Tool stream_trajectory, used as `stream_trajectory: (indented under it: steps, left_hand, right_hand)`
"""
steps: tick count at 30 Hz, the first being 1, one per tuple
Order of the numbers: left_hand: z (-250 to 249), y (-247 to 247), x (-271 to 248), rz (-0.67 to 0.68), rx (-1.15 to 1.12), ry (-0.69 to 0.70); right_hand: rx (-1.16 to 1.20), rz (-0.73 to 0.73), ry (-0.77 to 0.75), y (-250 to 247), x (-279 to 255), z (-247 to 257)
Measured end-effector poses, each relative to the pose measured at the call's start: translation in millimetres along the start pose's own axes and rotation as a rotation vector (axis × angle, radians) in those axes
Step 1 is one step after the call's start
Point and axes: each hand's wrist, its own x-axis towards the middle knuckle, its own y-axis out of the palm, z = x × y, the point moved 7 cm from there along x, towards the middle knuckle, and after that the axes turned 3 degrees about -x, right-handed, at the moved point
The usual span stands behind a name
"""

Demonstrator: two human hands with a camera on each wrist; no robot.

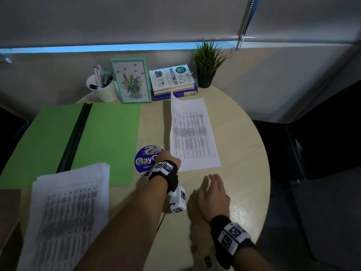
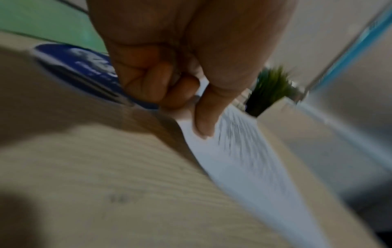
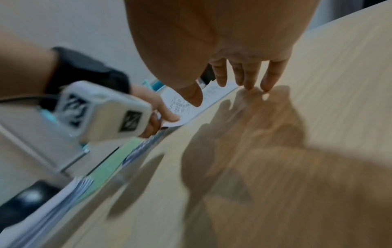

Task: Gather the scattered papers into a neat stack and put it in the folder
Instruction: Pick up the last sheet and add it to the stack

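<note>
Head view: your left hand (image 1: 169,160) pinches the near corner of a loose sheet (image 1: 193,133); your right hand (image 1: 212,194) hovers flat, empty. Next, carry it onto the gathered stack (image 1: 68,216) overlapping the open green folder (image 1: 109,137).

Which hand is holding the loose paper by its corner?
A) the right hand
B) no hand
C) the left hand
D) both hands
C: the left hand pinches the near corner of the loose sheet, thumb on top in the left wrist view, while the right hand hovers open over the table, holding nothing.
</note>
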Motion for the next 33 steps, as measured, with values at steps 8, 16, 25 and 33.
stream_trajectory:
  steps: [8, 16, 25, 33]
  left_hand:
    - [49.5, -36.2, -62.0, 0.246, -0.233, 0.055]
    - [152.3, -143.4, -110.8, 0.259, -0.119, -0.044]
    - [294.3, -237.9, -112.7, 0.058, -0.121, -0.168]
    - [393.1, -236.7, -107.8, 0.014, -0.264, -0.314]
  right_hand:
    - [0.665, -0.102, 0.319, -29.8, 25.9, -4.5]
    - [0.701, 0.210, 0.156, 42.3, 7.3, 77.5]
    - [0.514, 0.421, -0.079, 147.3, -78.0, 176.5]
    - [0.214, 0.499, -0.220, 196.7, -122.9, 211.1]
